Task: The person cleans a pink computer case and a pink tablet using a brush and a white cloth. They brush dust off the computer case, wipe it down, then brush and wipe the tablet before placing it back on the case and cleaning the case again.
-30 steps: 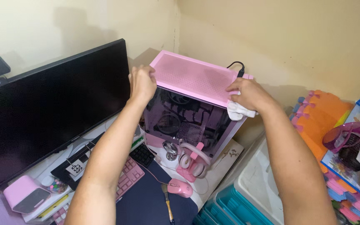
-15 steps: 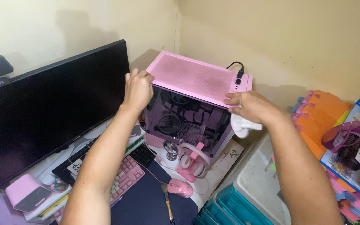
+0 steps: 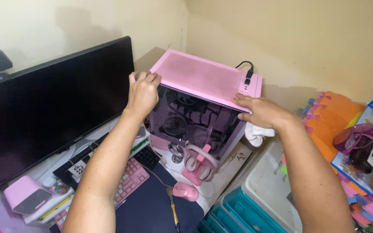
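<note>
**A:** What are the hands doing?

**B:** Both are gripping a pink computer case (image 3: 203, 92) that is standing on the table (image 3: 232, 166) in the corner of the room. The left hand (image 3: 142, 92) is curling over the near-left corner of the case's perforated top panel (image 3: 199, 75), fingers hooked on the edge. The right hand (image 3: 260, 112) is pressing on the near-right corner of that panel, fingers spread flat along the edge, while a white cloth (image 3: 255, 133) is bunching under its palm. Whether the cloth is truly pinched or only trapped against the case, I cannot tell.

**A:** Which way is the case lying from the hands?

**B:** It is sitting directly between them and slightly beyond. The panel's long axis is running left to right, sloping down toward the right, so each hand is holding one end. Neither is clearly nearer.

**A:** What else is around?

**B:** A black monitor (image 3: 52, 108) is standing just left of the case. Pink headphones (image 3: 199, 162) are resting in front of it, near a pink mouse (image 3: 185, 191) and a pink keyboard (image 3: 128, 183). A black cable (image 3: 247, 71) is plugging into the top's far-right corner.
</note>
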